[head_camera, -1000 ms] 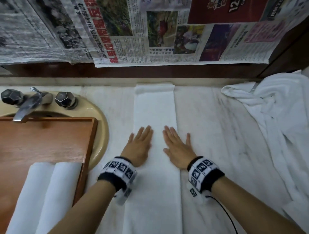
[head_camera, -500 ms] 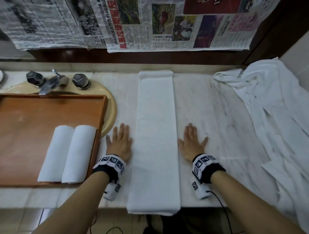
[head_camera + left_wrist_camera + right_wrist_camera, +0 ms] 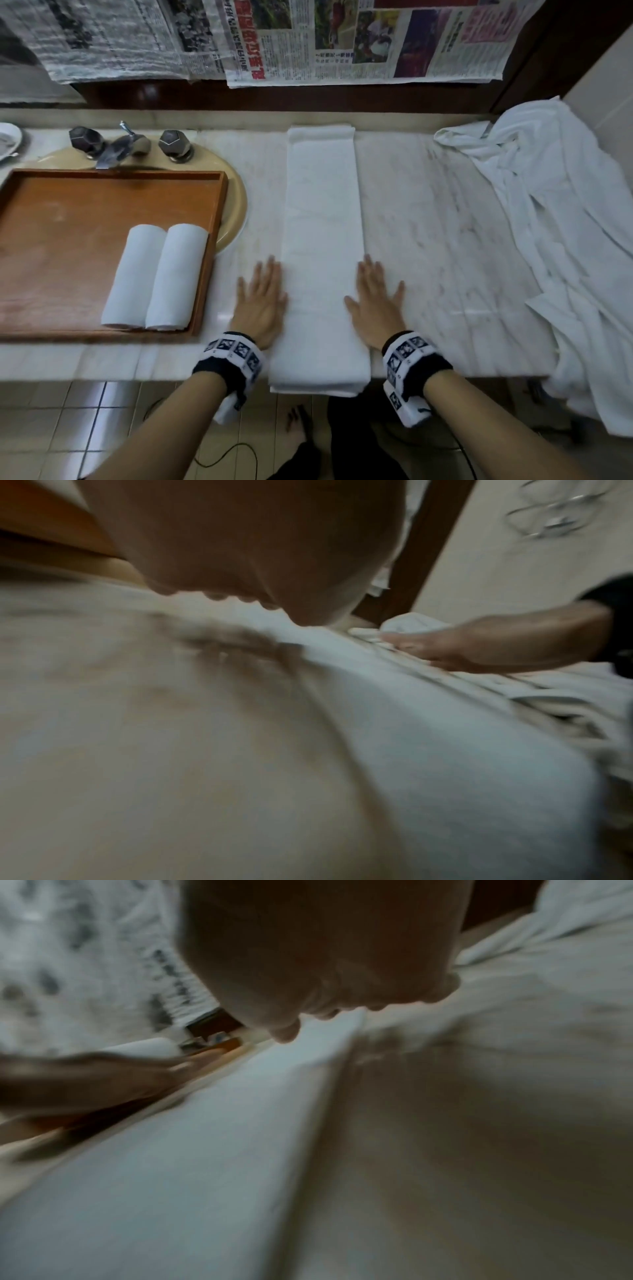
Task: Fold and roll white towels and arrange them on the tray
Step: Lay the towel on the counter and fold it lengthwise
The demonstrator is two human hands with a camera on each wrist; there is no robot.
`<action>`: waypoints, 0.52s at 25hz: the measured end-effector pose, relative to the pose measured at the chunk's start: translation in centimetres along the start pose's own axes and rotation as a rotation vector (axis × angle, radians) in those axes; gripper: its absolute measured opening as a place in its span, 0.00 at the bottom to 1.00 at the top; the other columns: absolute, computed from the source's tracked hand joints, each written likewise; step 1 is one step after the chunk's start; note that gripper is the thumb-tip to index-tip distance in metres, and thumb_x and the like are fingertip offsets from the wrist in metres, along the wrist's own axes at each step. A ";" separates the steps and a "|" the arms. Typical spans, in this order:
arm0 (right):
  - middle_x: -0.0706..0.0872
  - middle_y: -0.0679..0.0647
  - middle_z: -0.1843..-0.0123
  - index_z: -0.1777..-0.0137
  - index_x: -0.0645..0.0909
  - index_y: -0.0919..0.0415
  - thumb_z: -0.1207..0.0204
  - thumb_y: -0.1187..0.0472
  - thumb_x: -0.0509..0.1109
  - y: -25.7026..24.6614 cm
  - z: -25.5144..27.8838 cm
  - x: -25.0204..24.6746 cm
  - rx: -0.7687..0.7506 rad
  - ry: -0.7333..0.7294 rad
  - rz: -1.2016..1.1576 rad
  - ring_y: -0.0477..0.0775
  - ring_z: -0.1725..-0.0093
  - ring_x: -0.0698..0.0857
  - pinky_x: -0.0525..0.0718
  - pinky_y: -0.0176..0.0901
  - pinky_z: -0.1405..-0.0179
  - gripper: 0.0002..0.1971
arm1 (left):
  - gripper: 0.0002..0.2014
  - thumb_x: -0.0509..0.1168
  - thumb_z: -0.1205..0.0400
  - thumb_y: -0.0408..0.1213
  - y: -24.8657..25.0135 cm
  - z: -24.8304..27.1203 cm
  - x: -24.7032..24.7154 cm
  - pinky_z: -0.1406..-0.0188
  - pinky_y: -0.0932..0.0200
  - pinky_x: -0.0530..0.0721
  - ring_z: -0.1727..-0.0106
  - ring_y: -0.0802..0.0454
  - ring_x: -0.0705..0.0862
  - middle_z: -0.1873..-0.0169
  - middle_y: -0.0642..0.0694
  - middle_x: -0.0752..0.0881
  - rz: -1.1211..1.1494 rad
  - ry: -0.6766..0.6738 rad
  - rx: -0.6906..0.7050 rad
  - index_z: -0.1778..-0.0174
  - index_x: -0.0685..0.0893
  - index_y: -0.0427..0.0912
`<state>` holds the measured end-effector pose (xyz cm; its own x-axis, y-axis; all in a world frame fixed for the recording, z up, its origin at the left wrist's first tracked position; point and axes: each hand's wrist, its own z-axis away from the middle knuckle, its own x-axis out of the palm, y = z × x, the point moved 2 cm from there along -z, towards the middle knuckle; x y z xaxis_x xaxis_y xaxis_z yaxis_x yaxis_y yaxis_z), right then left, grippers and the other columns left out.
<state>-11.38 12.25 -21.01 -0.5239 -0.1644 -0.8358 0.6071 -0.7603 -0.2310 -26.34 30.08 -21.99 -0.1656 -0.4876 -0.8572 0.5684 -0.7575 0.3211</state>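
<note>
A white towel point(image 3: 323, 240) folded into a long narrow strip lies on the marble counter point(image 3: 428, 240), its near end hanging a little over the front edge. My left hand point(image 3: 262, 298) lies flat on the counter along the strip's left side, fingers straight. My right hand point(image 3: 375, 298) lies flat against the right side, thumb on the towel. Two rolled white towels point(image 3: 156, 277) sit side by side on the wooden tray point(image 3: 68, 212). In the wrist views the towel point(image 3: 445, 750) point(image 3: 171, 1164) is blurred beside each palm.
A heap of loose white towels point(image 3: 565, 240) covers the counter's right end and hangs over the edge. The tray sits over a beige sink point(image 3: 236, 212) with a tap point(image 3: 120, 147). Newspaper point(image 3: 308, 41) hangs on the back wall. Tiled floor shows below.
Both hands slid off the top of the strip to its two sides and drew back toward the near end. The head view pulled back, showing the counter's front edge.
</note>
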 end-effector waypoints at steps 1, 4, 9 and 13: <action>0.23 0.48 0.17 0.17 0.29 0.57 0.12 0.47 0.44 -1.4 0.9 1.0 -0.108 -0.023 0.045 0.49 0.18 0.27 0.33 0.74 0.22 0.34 | 0.30 0.34 0.12 0.51 1.6 0.5 0.8 0.17 0.41 0.34 0.17 0.53 0.30 0.18 0.52 0.29 0.002 -0.031 0.085 0.16 0.33 0.46; 0.23 0.47 0.18 0.16 0.30 0.56 0.12 0.47 0.44 -2.1 1.8 3.0 -0.189 -0.098 0.139 0.46 0.18 0.27 0.37 0.75 0.22 0.33 | 0.31 0.31 0.14 0.52 3.4 0.9 2.6 0.17 0.42 0.36 0.18 0.57 0.29 0.19 0.55 0.29 -0.053 -0.091 0.142 0.15 0.34 0.47; 0.22 0.46 0.19 0.16 0.31 0.57 0.12 0.49 0.45 -1.6 -0.9 1.2 -0.179 -0.133 0.169 0.44 0.19 0.26 0.34 0.76 0.23 0.33 | 0.29 0.40 0.10 0.46 3.5 -1.8 0.6 0.20 0.42 0.34 0.16 0.56 0.33 0.17 0.55 0.31 -0.105 -0.135 0.081 0.15 0.34 0.47; 0.26 0.47 0.16 0.15 0.33 0.57 0.12 0.49 0.46 -2.0 -5.5 -1.9 -0.147 -0.154 0.158 0.45 0.17 0.31 0.34 0.76 0.23 0.33 | 0.30 0.42 0.10 0.45 3.8 -6.7 -2.0 0.19 0.38 0.36 0.16 0.54 0.34 0.17 0.53 0.31 -0.142 -0.175 0.040 0.15 0.34 0.48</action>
<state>-8.29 17.50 -21.65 -0.4934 -0.3759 -0.7844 0.7631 -0.6198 -0.1830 -18.38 31.08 -21.75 -0.3808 -0.4398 -0.8134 0.4972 -0.8391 0.2209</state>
